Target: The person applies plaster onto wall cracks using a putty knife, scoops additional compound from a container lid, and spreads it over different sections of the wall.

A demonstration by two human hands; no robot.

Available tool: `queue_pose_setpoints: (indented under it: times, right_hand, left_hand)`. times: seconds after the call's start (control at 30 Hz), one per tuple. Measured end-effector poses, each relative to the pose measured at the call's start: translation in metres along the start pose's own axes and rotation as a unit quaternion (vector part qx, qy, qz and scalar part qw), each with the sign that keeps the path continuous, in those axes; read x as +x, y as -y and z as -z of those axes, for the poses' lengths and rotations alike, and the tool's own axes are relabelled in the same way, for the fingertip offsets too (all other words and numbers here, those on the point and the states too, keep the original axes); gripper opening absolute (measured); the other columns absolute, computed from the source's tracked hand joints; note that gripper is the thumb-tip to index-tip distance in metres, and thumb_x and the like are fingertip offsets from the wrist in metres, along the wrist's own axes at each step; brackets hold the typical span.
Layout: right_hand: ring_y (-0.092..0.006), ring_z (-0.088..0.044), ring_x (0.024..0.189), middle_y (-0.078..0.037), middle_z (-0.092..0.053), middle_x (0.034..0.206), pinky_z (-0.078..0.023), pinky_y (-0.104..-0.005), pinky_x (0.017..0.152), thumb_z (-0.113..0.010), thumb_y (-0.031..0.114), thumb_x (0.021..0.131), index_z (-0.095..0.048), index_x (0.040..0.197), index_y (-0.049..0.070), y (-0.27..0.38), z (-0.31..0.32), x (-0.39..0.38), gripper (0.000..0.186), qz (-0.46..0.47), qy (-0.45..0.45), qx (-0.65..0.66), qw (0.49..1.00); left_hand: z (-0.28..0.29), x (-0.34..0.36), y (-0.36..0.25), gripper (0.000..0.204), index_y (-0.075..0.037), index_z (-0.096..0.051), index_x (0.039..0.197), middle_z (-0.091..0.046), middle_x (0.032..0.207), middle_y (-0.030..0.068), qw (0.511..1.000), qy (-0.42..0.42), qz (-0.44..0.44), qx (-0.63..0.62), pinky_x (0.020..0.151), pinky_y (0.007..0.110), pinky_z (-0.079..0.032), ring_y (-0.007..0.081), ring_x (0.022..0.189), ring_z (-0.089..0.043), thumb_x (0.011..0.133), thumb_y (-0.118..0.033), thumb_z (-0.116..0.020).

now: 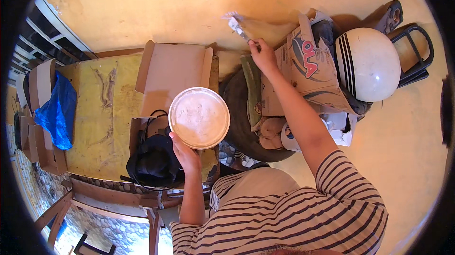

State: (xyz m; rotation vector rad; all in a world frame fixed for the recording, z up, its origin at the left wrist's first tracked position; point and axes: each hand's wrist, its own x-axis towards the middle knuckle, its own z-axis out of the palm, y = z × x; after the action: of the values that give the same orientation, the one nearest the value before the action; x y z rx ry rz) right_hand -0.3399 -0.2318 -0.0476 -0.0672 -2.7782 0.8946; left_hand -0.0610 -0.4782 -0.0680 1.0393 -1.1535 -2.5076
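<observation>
My left hand (187, 156) is closed on a round pale tub (224, 134), with the thumb at its near rim and the other fingers hidden beneath. White paste (198, 116) coats the inside of the tub. My right arm reaches up and forward to the orange-yellow wall (180, 6). In that hand (263, 55), the fingers are wrapped round what looks like a putty knife (235, 25). Its end is whitish and blurred, close to the wall; I cannot tell whether it touches.
A worn yellow tabletop (90, 112) holds an opened cardboard box (175, 67), a black bag (154, 160) and a blue plastic sheet (59, 110). To the right, a tyre (232, 108) stands beside a carton (279, 77) and a white striped helmet (369, 65).
</observation>
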Motion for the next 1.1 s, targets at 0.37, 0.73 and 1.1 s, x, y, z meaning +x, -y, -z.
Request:
queue_pose_setpoints:
  times: [0.37, 0.73, 1.1]
  right_hand:
    - [-0.0396, -0.067, 0.085, -0.019, -0.070, 0.087, -0.052, -0.0464, 0.074, -0.057, 0.038, 0.095, -0.063, 0.102, 0.009, -0.005, 0.004, -0.003, 0.030, -0.045, -0.045, -0.057, 0.996]
    - [-0.0339, -0.068, 0.085, -0.018, -0.070, 0.092, -0.052, -0.0405, 0.076, -0.057, 0.041, 0.096, -0.064, 0.107, 0.007, 0.004, -0.009, -0.004, 0.036, -0.010, -0.051, -0.037, 0.998]
    - [-0.0344, -0.064, 0.098, -0.016, -0.065, 0.107, -0.051, -0.0396, 0.082, -0.061, 0.024, 0.094, -0.063, 0.116, 0.008, 0.094, 0.121, -0.142, 0.028, 0.167, 0.180, 0.055, 0.968]
  left_hand:
    - [-0.010, -0.003, -0.003, 0.069, 0.007, -0.044, 0.136, -0.056, 0.131, 0.0166, 1.000, -0.005, -0.008, 0.005, 0.099, 0.036, -0.046, 0.0249, 0.118, -0.058, 0.103, -0.053, -0.035]
    - [-0.020, 0.001, -0.009, 0.068, 0.004, -0.042, 0.138, -0.054, 0.134, 0.0166, 1.000, 0.000, -0.019, -0.007, 0.099, 0.037, -0.047, 0.0264, 0.119, -0.057, 0.103, -0.054, -0.036]
    - [-0.018, 0.019, -0.018, 0.070, 0.007, -0.038, 0.141, -0.050, 0.139, 0.0171, 0.996, 0.019, -0.079, -0.024, 0.107, 0.036, -0.039, 0.0257, 0.127, -0.050, 0.104, -0.052, -0.035]
